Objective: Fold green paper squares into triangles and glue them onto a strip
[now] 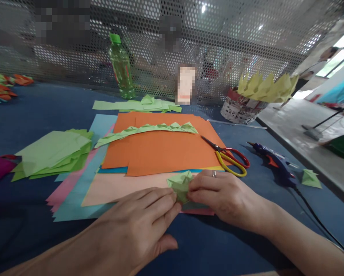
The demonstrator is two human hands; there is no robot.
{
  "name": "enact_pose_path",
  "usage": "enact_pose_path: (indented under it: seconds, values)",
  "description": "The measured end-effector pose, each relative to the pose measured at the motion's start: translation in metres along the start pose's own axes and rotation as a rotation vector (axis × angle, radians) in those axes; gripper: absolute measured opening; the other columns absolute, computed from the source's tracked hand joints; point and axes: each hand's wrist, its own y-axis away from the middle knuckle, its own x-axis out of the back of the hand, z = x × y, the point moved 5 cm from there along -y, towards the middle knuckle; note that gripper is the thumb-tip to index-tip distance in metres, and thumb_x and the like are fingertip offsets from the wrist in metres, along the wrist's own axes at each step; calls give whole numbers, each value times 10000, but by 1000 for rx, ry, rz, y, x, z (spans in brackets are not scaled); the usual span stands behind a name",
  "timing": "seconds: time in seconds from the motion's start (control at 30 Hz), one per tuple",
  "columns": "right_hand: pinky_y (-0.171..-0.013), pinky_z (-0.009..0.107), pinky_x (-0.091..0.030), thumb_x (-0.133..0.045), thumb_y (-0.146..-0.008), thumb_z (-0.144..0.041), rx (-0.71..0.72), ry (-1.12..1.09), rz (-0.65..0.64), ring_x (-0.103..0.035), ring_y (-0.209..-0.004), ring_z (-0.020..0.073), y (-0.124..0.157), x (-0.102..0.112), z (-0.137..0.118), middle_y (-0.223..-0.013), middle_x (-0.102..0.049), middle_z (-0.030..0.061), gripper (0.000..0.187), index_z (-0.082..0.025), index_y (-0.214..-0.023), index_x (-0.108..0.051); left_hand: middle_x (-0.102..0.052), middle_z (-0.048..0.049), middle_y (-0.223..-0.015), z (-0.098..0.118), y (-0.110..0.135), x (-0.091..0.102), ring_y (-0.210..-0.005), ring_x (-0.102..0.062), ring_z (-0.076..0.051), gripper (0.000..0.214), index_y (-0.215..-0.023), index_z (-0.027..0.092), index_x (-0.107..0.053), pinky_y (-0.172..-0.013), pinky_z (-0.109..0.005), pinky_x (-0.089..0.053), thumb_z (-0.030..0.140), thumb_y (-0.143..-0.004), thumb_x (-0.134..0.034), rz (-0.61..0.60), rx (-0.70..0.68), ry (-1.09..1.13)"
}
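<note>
Nearest, left hand [140,222] flat, palm down, fingers together, tips pressing the left edge of a green fold [181,186]. At 3 o'clock of it, right hand [220,195], ring on one finger, fingers curled together and pinching the fold's right edge. Fold itself lying between both hands on the near edge of a peach sheet [117,189], low centre of the blue table [218,245]. Beyond, at 12 o'clock, orange sheets [160,149] with a green zigzag strip [148,130] across them. Scissors [229,157] at 1 o'clock, touching the orange corner; glue gun [272,161] at 2 o'clock. Green stack [53,153] at 10 o'clock. Farthest, bottle [121,69] at 11 o'clock, against the mesh screen [246,34]; basket [241,109] with yellow points at 1 o'clock.
</note>
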Motion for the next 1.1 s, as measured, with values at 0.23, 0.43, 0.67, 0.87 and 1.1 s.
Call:
enact_pose_path:
  seconds: [0.23, 0.43, 0.67, 0.87, 1.1]
  values:
    - [-804, 336, -528, -460, -917, -87, -3, -3, -45, -606, -892, 202, 2, 2, -3, -1049, -680, 108, 255, -152, -971, -701, -737, -71, -1121, 0, 3, -1, -1068, -667, -221, 346, -1170, 152, -705, -965, -330, -538, 398, -1048, -493, -7, 1, 5]
    - [-798, 334, -536, -450, -899, -70, 5, 20, -34, -613, -898, 209, 1, 2, -7, -1039, -685, 114, 281, -142, -1000, -702, -741, -68, -1151, 2, 3, -3, -1088, -668, -217, 383, -1166, 130, -708, -970, -322, -528, 372, -1076, -425, 13, -16, -17]
    - [-802, 326, -547, -452, -884, -50, 6, 29, -1, -619, -892, 200, 5, 2, -4, -1009, -698, 103, 275, -147, -973, -694, -712, -91, -1243, 3, 5, 0, -1159, -645, -224, 351, -1224, 141, -693, -1009, -324, -519, 318, -1067, -433, -51, -2, -12]
    - [-741, 343, -549, -446, -858, -48, 20, 42, -4, -604, -843, 217, 3, 4, -6, -931, -691, 108, 275, -133, -938, -695, -717, -100, -1236, 5, 7, 0, -1167, -644, -222, 364, -1217, 130, -701, -1016, -317, -518, 281, -1067, -407, -33, -12, -6]
    - [-757, 341, -512, -436, -836, 20, -65, 13, 178, -586, -849, 192, 6, 15, 6, -986, -663, 93, 302, -163, -927, -658, -740, -97, -1190, 7, 2, 8, -1106, -669, -226, 445, -1139, 112, -735, -987, -327, -535, 300, -1097, -334, 30, -26, -37]
